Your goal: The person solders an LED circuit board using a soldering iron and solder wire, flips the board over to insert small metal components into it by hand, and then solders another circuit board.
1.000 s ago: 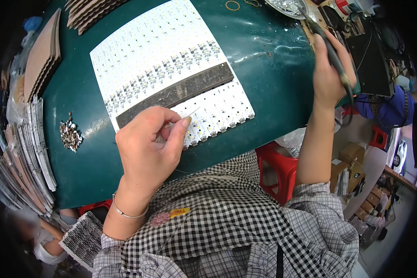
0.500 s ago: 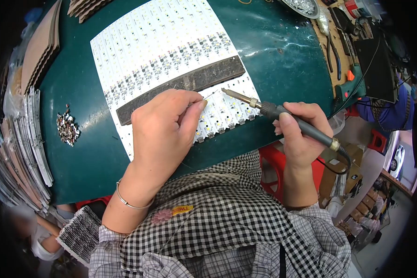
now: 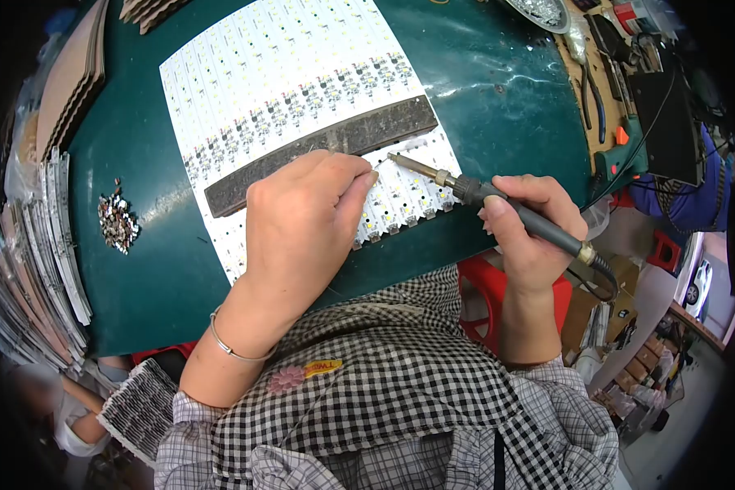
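A white circuit board panel (image 3: 294, 61) with rows of small components lies on the green table, and a dark flat bar (image 3: 327, 147) rests across it. My left hand (image 3: 306, 212) is pinched over the panel's near part, just below the bar, on thin solder wire whose end shows at the fingertips. Wrapped around the grey handle of a soldering iron (image 3: 514, 216), my right hand (image 3: 535, 229) is right of the panel. The iron's tip points left, close to my left fingertips and over the board; whether it touches the board I cannot tell.
A pile of small parts (image 3: 118, 222) lies on the table (image 3: 155, 302) at left, beside stacked strips (image 3: 37, 278) and brown boards (image 3: 73, 82). At the upper right are a metal dish (image 3: 539, 11) and pliers (image 3: 592, 98). A person's arm (image 3: 86, 400) shows lower left.
My right hand has brought the iron from the dish at the upper right down to the panel. My left hand has moved slightly right and up, towards the iron's tip.
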Demonstrator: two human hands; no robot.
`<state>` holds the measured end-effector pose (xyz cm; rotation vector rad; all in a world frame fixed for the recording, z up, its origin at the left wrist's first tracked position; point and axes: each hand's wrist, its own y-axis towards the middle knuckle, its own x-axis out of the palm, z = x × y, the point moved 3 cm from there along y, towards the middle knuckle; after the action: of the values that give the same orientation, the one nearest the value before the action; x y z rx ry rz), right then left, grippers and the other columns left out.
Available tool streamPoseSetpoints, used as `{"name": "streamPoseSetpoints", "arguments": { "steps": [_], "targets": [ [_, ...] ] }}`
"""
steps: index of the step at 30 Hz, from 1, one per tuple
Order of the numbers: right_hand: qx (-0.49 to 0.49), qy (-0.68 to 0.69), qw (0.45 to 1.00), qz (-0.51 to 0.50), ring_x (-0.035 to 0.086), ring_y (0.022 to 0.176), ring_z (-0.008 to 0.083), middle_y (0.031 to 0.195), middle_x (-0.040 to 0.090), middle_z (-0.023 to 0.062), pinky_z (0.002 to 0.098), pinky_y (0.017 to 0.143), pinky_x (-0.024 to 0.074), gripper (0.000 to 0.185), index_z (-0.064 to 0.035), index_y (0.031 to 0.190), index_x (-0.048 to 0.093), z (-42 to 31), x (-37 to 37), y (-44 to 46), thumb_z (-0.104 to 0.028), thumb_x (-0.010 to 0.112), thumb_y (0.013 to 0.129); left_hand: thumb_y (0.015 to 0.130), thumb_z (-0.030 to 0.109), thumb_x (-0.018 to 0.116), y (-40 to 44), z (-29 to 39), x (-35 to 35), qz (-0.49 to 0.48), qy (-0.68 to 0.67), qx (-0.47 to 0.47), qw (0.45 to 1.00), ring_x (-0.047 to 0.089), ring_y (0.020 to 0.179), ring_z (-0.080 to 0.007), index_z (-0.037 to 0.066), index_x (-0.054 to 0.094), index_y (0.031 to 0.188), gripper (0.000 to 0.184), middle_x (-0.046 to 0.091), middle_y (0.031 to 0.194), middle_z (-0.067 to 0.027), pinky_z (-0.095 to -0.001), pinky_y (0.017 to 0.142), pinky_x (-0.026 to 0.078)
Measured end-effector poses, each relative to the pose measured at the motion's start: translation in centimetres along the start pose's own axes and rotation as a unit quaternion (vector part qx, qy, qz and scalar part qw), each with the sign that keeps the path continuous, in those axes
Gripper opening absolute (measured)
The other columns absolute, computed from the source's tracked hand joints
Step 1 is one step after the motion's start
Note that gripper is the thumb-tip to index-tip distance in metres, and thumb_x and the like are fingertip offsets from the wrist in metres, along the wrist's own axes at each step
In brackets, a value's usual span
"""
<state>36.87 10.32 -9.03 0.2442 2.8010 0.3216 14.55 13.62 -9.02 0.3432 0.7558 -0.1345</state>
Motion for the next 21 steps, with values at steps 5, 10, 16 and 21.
{"name": "streamPoseSetpoints", "arguments": {
  "steps": [5,10,16,21],
  "targets": [
    [0.048,0.022,0.998,0.03,0.059,0.06,0.0069,0.073,0.068,0.0063,0.0178,0.055,0.0439,0.017,0.0034,0.092,0.068,0.0,0.0,-0.5,-0.002,0.075,0.078,0.076,0.001,0.074,0.0,0.4,-0.4,0.022,-0.004,0.016,1.0,0.061,0.058,-0.0148,0.0,0.069,0.081,0.008,0.066,0.071,-0.0087,-0.0249,0.055,0.048],
    [0.06,0.148,0.985,0.059,0.062,0.063,0.011,0.075,0.067,0.0098,0.0218,0.058,0.0501,0.017,0.0053,0.096,0.065,-0.2,-0.5,-0.4,0.001,0.071,0.08,0.074,-0.001,0.074,-0.7,0.0,-2.3,0.022,-0.016,-0.033,0.999,0.061,0.056,-0.0165,0.002,0.064,0.078,0.011,0.063,0.069,-0.0081,-0.0269,0.051,0.047],
    [0.033,0.045,0.998,0.006,0.059,0.06,0.0056,0.072,0.067,0.0051,0.0182,0.055,0.0444,0.016,0.003,0.092,0.068,0.3,0.6,-0.8,0.0,0.074,0.078,0.076,-0.001,0.073,-1.1,-0.3,-1.8,0.008,-0.035,-0.072,0.997,0.055,0.054,-0.0124,0.0,0.067,0.08,0.007,0.061,0.066,-0.006,-0.0253,0.05,0.042],
    [0.031,0.038,0.999,0.005,0.06,0.059,0.0056,0.072,0.069,0.0064,0.0177,0.053,0.0443,0.018,0.0029,0.091,0.068,0.1,1.4,-0.8,-0.002,0.077,0.076,0.077,-0.001,0.073,-1.0,-0.5,-1.4,0.024,-0.026,-0.042,0.998,0.05,0.053,-0.0079,0.0,0.069,0.081,0.006,0.062,0.065,-0.0045,-0.0223,0.049,0.04]
  ]
}}
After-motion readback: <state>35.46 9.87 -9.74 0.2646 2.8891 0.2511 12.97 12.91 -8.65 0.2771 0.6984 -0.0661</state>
